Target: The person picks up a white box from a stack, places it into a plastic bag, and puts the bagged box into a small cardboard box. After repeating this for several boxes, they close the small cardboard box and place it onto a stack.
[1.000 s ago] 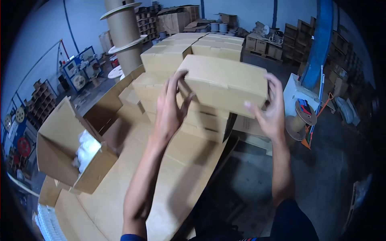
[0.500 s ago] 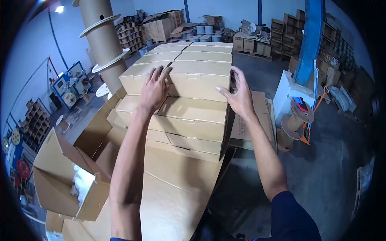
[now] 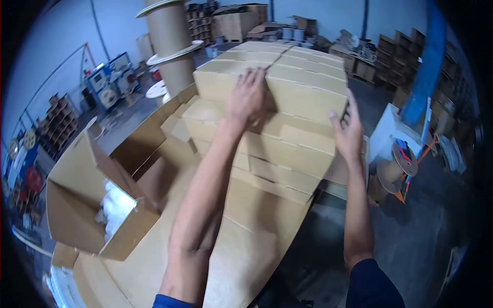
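Warehouse wall [image 3: 318, 13] far behind, top-row carton [image 3: 305, 100] between both hands [image 3: 247, 100], one at each end, grip unclear.

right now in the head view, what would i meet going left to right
Red wheel, open cardboard box, tall spool column, left hand, front top box between the hands, right hand, small spool.

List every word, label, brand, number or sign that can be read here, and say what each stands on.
No text can be read in this view.
Stacked cartons: no lettering can be made out.
Open box at the left: none legible.
Blue machine in the background: too small and blurred for any marking to be read.
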Available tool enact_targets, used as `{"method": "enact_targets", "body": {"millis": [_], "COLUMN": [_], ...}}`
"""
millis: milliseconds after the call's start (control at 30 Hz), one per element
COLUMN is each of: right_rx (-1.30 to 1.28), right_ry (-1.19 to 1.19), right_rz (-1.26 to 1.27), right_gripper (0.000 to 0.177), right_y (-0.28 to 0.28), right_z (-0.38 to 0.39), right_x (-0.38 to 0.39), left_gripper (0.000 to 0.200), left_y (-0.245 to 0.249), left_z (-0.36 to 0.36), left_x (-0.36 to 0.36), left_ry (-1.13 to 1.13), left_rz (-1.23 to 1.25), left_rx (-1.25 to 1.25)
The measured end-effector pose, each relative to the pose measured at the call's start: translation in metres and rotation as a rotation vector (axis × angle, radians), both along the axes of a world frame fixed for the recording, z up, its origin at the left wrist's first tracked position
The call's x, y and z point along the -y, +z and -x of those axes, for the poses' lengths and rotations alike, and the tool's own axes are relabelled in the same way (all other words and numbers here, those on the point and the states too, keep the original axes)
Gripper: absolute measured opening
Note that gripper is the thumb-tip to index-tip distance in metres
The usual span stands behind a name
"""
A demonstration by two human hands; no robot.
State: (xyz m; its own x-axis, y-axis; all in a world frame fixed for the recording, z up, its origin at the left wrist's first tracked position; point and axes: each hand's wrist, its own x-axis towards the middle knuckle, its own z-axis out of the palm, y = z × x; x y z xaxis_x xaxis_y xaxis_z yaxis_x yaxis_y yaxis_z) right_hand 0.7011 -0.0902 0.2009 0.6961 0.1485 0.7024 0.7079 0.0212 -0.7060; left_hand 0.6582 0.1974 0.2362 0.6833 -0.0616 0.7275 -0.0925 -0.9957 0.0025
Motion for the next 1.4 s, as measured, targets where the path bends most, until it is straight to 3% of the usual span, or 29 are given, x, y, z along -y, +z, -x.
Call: {"method": "enact_targets", "body": {"millis": [167,233,267,333,400,433,500,600,633,700,733,800,900,933,1000,1033,1067,1167,1233,1333,1400], "right_rx": [-0.055,0.218,0.251,0.314,0.312,0.399,0.08,-0.066,-0.073,-0.02,0.081,0.276,-0.044,-0.063,-0.062,-0.057,-0.329,-0.248,-0.487,-0.083,-0.145], "right_ry": [-0.029,-0.481,-0.484,-0.491,-0.027,0.111,0.455,0.534,0.489,0.479,0.365,0.13,-0.012,-0.15,-0.233,-0.273,0.011,0.018,0.361,-0.081,-0.082], "right_rz": [0.012,0.201,0.171,0.095,0.037,0.16,0.192,0.465,0.632,0.672,0.672,0.665,0.696,0.531,0.456,0.418,0.289,0.209,-0.079,0.31,0.379], "right_gripper": [0.068,0.061,0.056,0.047,0.035,0.033,0.035,0.04,0.047,0.065,0.069,0.077,0.091,0.095,0.093,0.092,0.092,0.098,0.104,0.105,0.103], "right_y": [0.01,0.011,0.013,0.014,-0.003,-0.015,-0.057,-0.124,-0.135,-0.165,-0.178,-0.192,-0.172,-0.205,-0.231,-0.237,-0.196,-0.215,-0.223,-0.239,-0.237], "right_z": [0.044,0.073,0.092,0.134,0.165,0.172,0.184,0.172,0.168,0.148,0.137,0.117,0.109,0.089,0.064,0.055,0.076,0.078,0.081,0.099,0.123], "right_x": [-0.011,-0.022,-0.032,-0.065,-0.114,-0.141,-0.207,-0.296,-0.321,-0.375,-0.4,-0.444,-0.469,-0.499,-0.515,-0.519,-0.496,-0.492,-0.496,-0.491,-0.482], "left_gripper": [0.069,0.066,0.051,0.04,0.029,0.029,0.03,0.036,0.039,0.043,0.048,0.049,0.051,0.051,0.056,0.058,0.06,0.063,0.061,0.07,0.081], "left_y": [-0.009,-0.008,-0.018,-0.021,-0.03,-0.039,-0.067,-0.103,-0.117,-0.141,-0.149,-0.166,-0.18,-0.177,-0.194,-0.192,-0.185,-0.189,-0.197,-0.204,-0.201], "left_z": [0.056,0.098,0.114,0.155,0.188,0.196,0.205,0.198,0.189,0.17,0.159,0.133,0.091,0.081,0.051,0.048,0.05,0.053,0.057,0.067,0.079], "left_x": [0.01,0.012,0.005,-0.013,-0.039,-0.058,-0.098,-0.146,-0.16,-0.191,-0.205,-0.237,-0.274,-0.278,-0.301,-0.298,-0.288,-0.288,-0.292,-0.286,-0.274], "left_ry": [-0.072,-0.057,-0.101,-0.033,0.022,0.063,0.14,0.2,0.229,0.288,0.304,0.299,0.291,0.296,0.321,0.342,0.364,0.392,0.409,0.489,0.577], "left_rz": [0.141,0.217,0.213,0.261,0.329,0.414,0.587,0.657,0.715,0.824,0.821,0.628,0.42,0.36,0.256,0.323,0.391,0.437,0.39,0.486,0.532], "left_rx": [-0.076,-0.192,-0.013,0.01,0.065,0.04,-0.002,-0.106,-0.121,-0.152,-0.195,-0.238,-0.367,-0.409,-0.494,-0.513,-0.535,-0.581,-0.551,-0.354,-0.227]}}
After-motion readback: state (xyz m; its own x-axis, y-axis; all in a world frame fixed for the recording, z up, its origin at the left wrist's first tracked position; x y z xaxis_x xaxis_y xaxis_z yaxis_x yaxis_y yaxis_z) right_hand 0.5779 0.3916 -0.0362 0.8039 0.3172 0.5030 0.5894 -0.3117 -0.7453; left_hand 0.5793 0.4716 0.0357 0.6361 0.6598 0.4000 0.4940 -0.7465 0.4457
